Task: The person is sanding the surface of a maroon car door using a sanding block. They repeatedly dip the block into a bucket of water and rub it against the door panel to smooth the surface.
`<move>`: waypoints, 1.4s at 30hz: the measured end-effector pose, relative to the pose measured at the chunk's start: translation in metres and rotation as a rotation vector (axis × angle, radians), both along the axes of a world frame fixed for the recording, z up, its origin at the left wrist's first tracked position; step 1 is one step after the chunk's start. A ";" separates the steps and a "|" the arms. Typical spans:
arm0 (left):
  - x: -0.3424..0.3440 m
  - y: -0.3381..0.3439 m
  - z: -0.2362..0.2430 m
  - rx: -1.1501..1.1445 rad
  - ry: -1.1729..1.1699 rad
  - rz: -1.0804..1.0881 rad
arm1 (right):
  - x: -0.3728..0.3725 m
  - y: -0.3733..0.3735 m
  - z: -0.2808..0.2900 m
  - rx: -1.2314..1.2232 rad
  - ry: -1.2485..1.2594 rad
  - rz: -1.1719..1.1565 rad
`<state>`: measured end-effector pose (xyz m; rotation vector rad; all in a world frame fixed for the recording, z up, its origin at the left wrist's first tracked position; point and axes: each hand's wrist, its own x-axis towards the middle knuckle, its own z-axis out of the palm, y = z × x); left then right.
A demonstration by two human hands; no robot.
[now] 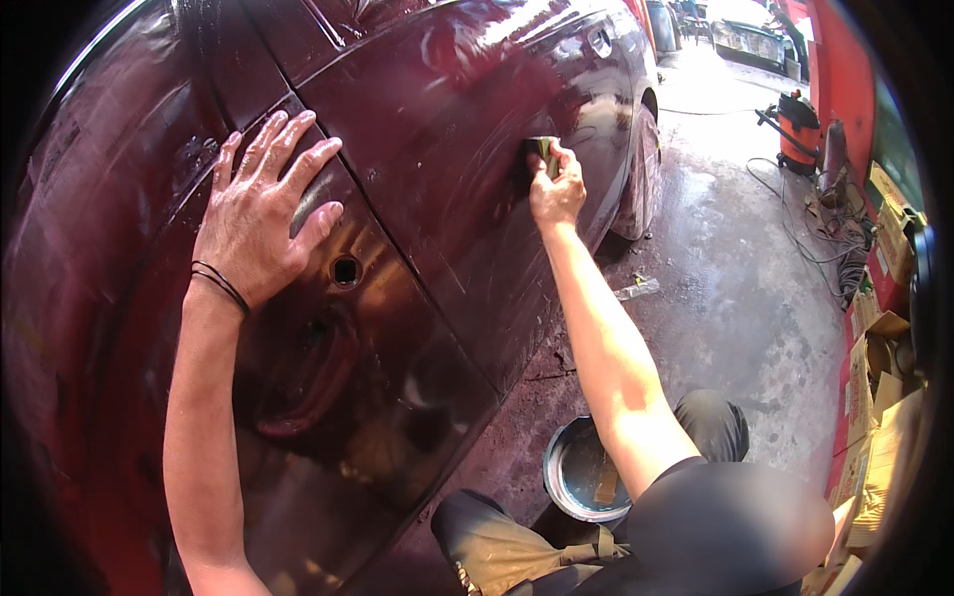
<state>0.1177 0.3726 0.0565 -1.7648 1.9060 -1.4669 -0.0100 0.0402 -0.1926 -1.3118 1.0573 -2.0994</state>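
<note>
A wet, dark maroon car body (pixel 437 219) fills the left and middle of the view, with panel seams and a square hole (pixel 346 269) in the nearer panel. My left hand (pixel 260 209) lies on the panel by the seam, fingers spread. My right hand (pixel 558 194) grips a small dark pad (pixel 546 149) with an olive edge against the farther panel, near its right side. Below my right forearm stands a round bucket (pixel 564 484) of liquid with a tan block in it.
Cardboard boxes (pixel 884 417) line the right side. An orange-and-black vacuum (pixel 798 136) stands behind them with hoses and cables on the concrete floor (pixel 735 298). A red wall (pixel 840 70) rises at right. A workbench-like object (pixel 747 38) and a person (pixel 793 35) are in the distance.
</note>
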 end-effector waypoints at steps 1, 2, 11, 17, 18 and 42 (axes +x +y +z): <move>0.003 0.000 -0.003 -0.001 0.005 -0.003 | -0.001 -0.002 0.002 0.028 -0.061 0.040; 0.004 0.000 -0.003 0.000 -0.001 -0.002 | 0.006 0.012 0.002 0.083 0.003 -0.021; -0.002 0.000 -0.001 0.009 -0.038 -0.010 | 0.005 0.069 -0.046 -0.294 0.158 -0.072; 0.002 -0.001 -0.001 0.010 -0.097 -0.021 | 0.004 0.039 -0.032 0.089 0.018 0.047; 0.005 0.002 0.002 0.015 -0.114 -0.014 | 0.014 0.061 -0.039 0.097 -0.038 0.104; 0.004 -0.001 -0.002 0.042 -0.144 0.023 | 0.044 0.152 -0.116 -0.103 -0.313 0.278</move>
